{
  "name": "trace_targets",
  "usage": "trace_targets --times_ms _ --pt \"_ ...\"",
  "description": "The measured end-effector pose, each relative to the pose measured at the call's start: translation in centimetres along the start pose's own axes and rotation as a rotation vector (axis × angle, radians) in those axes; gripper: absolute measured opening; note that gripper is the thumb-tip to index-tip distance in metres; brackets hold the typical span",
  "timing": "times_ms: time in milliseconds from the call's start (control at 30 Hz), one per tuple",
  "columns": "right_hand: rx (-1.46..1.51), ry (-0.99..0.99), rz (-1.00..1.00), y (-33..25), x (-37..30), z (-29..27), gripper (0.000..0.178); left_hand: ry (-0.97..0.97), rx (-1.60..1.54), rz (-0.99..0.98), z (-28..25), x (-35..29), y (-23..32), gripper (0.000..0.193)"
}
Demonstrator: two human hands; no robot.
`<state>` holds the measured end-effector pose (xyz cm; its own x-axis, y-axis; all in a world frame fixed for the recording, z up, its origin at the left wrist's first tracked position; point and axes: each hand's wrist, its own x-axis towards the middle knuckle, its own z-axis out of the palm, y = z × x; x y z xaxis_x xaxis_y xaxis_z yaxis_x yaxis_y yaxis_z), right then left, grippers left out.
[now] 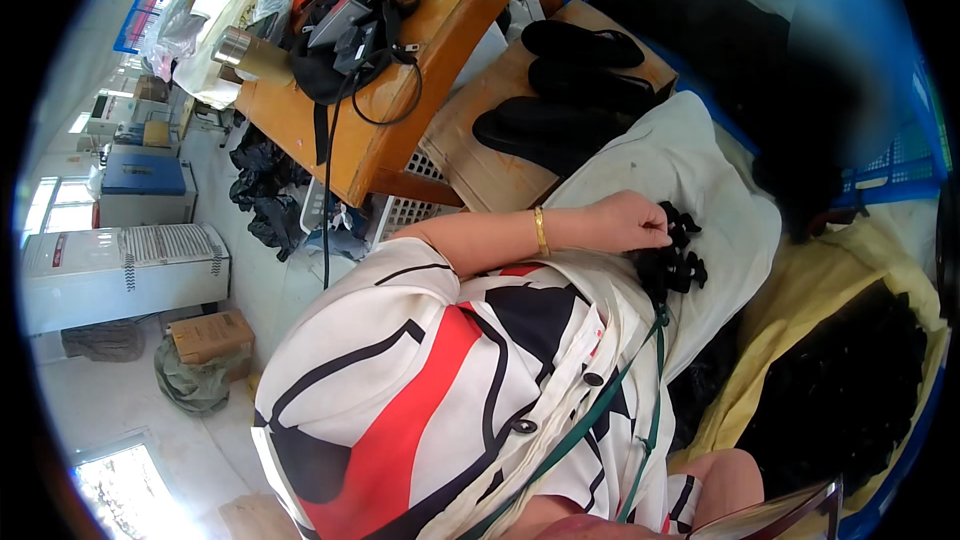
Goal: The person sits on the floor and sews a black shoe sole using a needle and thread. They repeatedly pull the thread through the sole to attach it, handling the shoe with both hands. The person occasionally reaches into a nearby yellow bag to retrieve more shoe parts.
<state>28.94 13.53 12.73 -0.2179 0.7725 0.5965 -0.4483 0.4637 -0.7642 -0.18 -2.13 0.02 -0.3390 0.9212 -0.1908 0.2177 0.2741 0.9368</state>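
My left hand point(636, 222), a gold bracelet at its wrist, is closed above the pale cloth point(725, 225) over my lap. Its fingertips pinch at a bunch of small black pieces point(672, 262) that look soft and knotted; their exact kind is too dark to make out. Of my right arm point(725, 483) only a bare part shows at the lower edge, and the right hand is out of sight. Beyond the left wrist, several black shoes point(545, 135) lie on a cardboard sheet point(465, 155). A dark green cord point(585, 415) hangs down my patterned shirt front.
A yellow-lined container point(790, 340) full of black pieces stands close on the right. Blue plastic crates point(885, 175) with black material lie behind. The wooden table point(445, 35) carries a flask point(250, 52), a black bag and cables. Cardboard boxes point(210, 337) sit on the floor at left.
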Motion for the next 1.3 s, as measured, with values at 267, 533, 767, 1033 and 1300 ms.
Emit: trace_targets --times_ms 267,533,767,1033,1300 --pt "-0.102 -0.013 -0.188 -3.5 0.0 0.2 0.019 0.045 -0.073 0.059 -0.1 1.0 -1.6 0.019" --pt "-0.157 0.006 -0.302 -5.9 -0.1 -0.1 0.018 0.009 -0.186 -0.066 -0.4 0.5 -1.4 0.017" --pt "-0.244 0.020 -0.338 -6.1 -0.2 1.0 0.018 -0.019 -0.245 -0.100 -0.6 0.8 -1.4 0.019" --pt "-0.265 0.045 -0.379 -5.8 -0.5 0.3 0.018 0.107 0.121 0.210 -0.1 0.4 -0.5 0.015" --pt "-0.409 0.114 -0.381 -4.4 0.5 2.0 0.017 0.009 0.875 0.334 0.5 5.0 -2.3 0.019"
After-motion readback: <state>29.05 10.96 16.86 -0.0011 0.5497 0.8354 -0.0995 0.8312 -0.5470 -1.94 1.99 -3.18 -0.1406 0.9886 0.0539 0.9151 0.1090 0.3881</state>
